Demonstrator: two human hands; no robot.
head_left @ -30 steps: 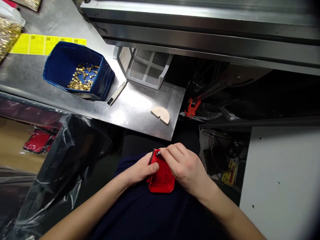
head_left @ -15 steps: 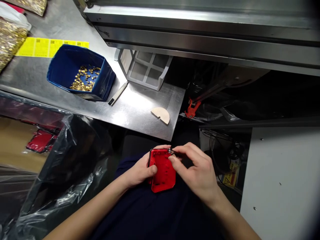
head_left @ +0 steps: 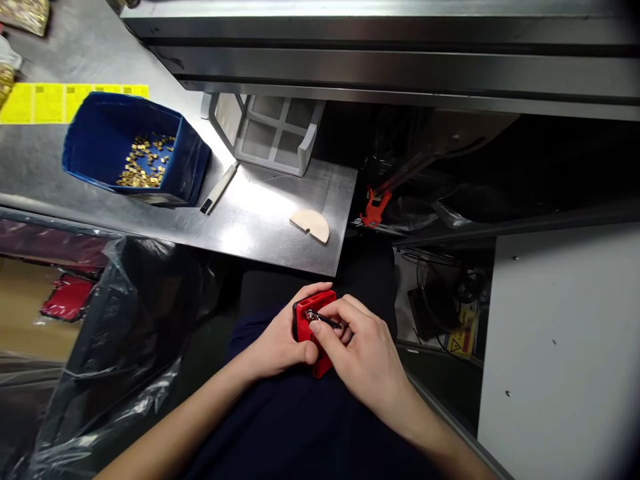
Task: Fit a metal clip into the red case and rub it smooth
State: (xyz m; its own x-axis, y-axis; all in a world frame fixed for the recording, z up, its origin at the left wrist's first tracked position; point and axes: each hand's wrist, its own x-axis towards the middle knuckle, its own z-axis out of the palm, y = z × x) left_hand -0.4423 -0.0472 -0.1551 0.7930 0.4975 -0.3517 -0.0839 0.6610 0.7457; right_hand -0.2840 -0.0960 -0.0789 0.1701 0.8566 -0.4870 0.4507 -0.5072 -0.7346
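Observation:
Over my lap, my left hand [head_left: 280, 343] is closed around a red plastic housing [head_left: 321, 299] with a black edge, thumb on its near side. The housing is tilted, and much of its inside is hidden behind my fingers. My right hand [head_left: 360, 353] pinches a small black, stick-like piece with a shiny metal end [head_left: 326, 320] between thumb and forefinger. That metal end sits at the upper left of the housing's inside; whether it touches the wall I cannot tell.
On the metal table stand a blue bin [head_left: 194, 170] of small brass pieces [head_left: 143, 175], a pen-like tool [head_left: 219, 190], a pale half-disc [head_left: 313, 224] and a grey frame [head_left: 273, 162]. An orange clip [head_left: 374, 208] is beyond the table's corner. A plastic-lined box [head_left: 30, 320] stands left.
The red housing has turned and tilted in my left hand, showing its side wall. My right hand has moved left with the black piece, over the housing. The view has shifted right.

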